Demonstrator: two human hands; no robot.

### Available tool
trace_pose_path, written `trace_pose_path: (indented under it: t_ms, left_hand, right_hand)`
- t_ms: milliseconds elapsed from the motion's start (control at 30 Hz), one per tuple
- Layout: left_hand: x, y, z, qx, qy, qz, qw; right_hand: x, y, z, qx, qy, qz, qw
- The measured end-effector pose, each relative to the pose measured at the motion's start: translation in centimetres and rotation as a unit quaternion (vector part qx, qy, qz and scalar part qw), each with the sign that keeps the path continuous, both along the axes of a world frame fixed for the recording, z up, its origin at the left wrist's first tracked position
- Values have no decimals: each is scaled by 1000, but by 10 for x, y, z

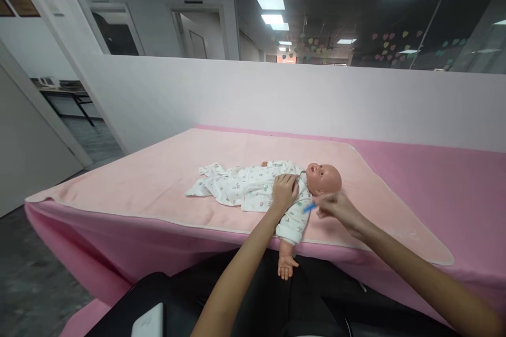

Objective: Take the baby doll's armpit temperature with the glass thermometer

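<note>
A baby doll lies on its back on a peach-coloured blanket, head to the right, in white printed clothes. One doll arm hangs over the near edge of the bed or table, its hand palm out. My left hand is on the doll's upper chest near the collar, fingers curled on the shirt. Between the fingers of my right hand, beside the doll's head and shoulder, is a thin blue stick, blurred by motion. The stick's tip is close to the doll's sleeve.
A pink cover lies under the blanket and drapes over the front edge. Behind it stands a low white wall topped with glass. A white device rests on black material at the lower left.
</note>
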State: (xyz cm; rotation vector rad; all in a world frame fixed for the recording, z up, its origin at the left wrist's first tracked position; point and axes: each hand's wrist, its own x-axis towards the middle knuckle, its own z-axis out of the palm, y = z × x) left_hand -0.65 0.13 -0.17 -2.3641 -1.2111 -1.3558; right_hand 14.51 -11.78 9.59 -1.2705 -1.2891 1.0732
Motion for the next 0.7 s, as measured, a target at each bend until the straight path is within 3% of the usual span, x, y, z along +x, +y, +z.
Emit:
trace_pose_path:
  t_ms: [33,100,167,233,300,367,433,500,600,667,700]
  left_hand:
    - [0,0,0,-1,1,0,1000]
    - [0,0,0,-4,2,-1,1000]
    - [0,0,0,-8,1,-1,1000]
    - [0,0,0,-11,0,-3,1000]
    - [0,0,0,-11,-3,-4,1000]
    - [0,0,-1,-6,-4,-4,1000]
    - [0,0,-1,-2,-2,-4,1000]
    - [0,0,-2,-3,-3,-3,1000]
    - [0,0,-1,-8,-10,-3,1000]
    - [0,-1,-1,-9,-10,-5,1000]
    - [0,-1,0,-8,-9,-6,1000]
  right_hand:
    - [3,1,0,-40,-2,13,999]
    - [19,2,13,-17,5,11,1000]
    - [39,1,36,118,16,-79,990]
    - [53,-3,49,231,35,-125,964]
    - [54,-10,42,293,-19,-90,952]
    - [47,-18,20,300,-155,6,941]
    - [44,-23,1,292,-278,80,912]
    - [49,-24,-2,314,-318,49,893]
    - [56,-24,8,361,-188,-116,906]
    - [47,-24,7,332,-20,-135,933]
    - [39,-23,2,284,45,-94,953]
